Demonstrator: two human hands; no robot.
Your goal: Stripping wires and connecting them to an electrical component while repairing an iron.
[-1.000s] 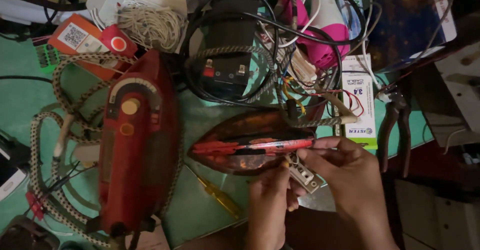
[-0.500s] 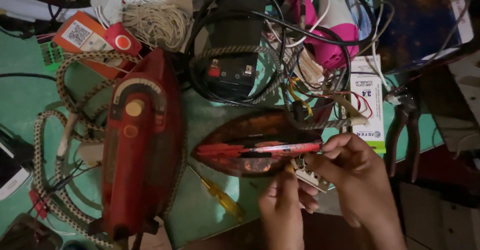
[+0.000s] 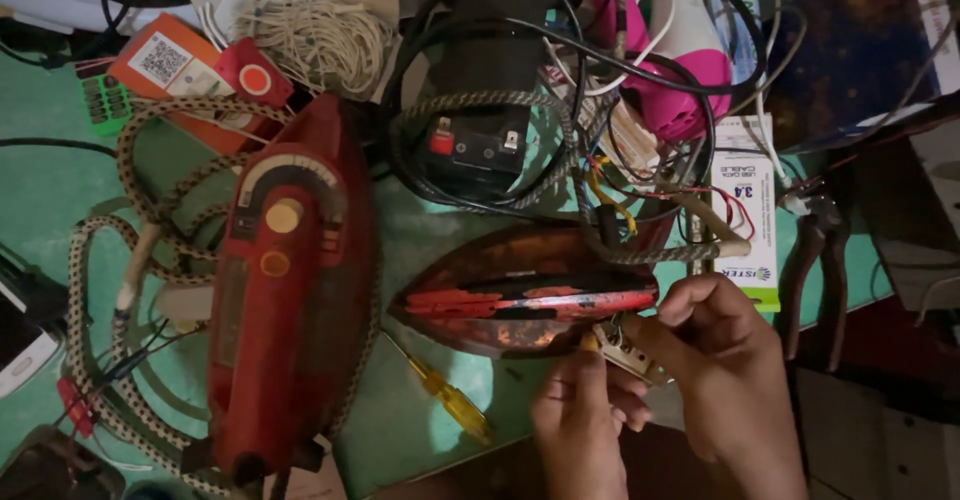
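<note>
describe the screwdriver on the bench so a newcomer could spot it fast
Start at the big red iron body lying on the green table. Just right of its lower end, left of the left hand, lies the screwdriver: slim, with the only translucent yellow handle.

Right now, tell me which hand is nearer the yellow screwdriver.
Left. The left hand lies just right of the yellow screwdriver; the right hand is farther right, at the iron base's rear end.
</note>
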